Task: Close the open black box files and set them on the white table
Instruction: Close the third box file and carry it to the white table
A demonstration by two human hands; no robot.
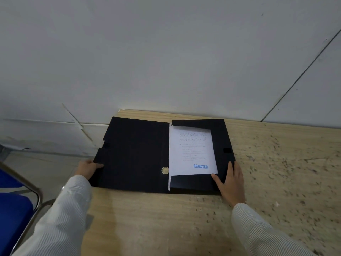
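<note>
A black box file (134, 154) lies open and flat on a light wooden table (267, 172), close to the wall. Its right half holds a white printed sheet (191, 150) stamped "REJECTED" in blue, framed by black inner flaps. A round finger hole sits on the spine near the front edge. My left hand (86, 168) grips the left edge of the open cover, thumb on top. My right hand (230, 180) rests on the file's front right corner, fingers spread over the flap and side wall.
A white wall (166, 61) rises just behind the file. A blue chair (13, 204) with a metal frame stands at the lower left, beside the table's left edge. The wooden top is speckled with dark marks to the right.
</note>
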